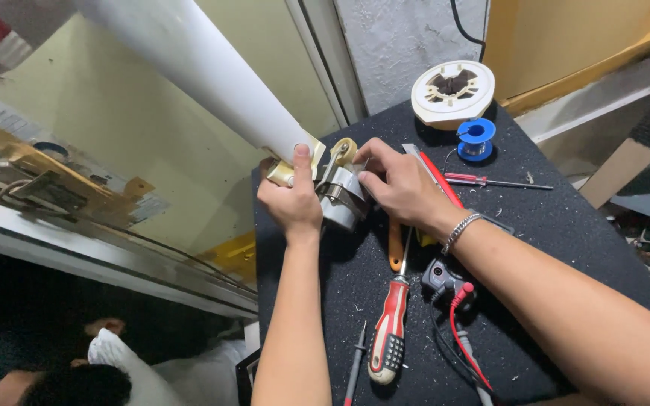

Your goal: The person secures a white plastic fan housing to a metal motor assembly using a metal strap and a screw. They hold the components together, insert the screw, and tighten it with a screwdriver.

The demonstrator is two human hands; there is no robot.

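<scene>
Hands meet at the mat's [566, 225] far left corner, where I see a grey metal part [344, 197] joined to a white blade [212, 75]. My left hand [291, 199] is closed around the joint, thumb up on the blade, seemingly to steady it. My right hand [400, 184] curls its fingers onto the part's top. A red screwdriver [389, 331] lies near the mat's near edge, a blue spool [476, 139] by the far edge. No containers show.
</scene>
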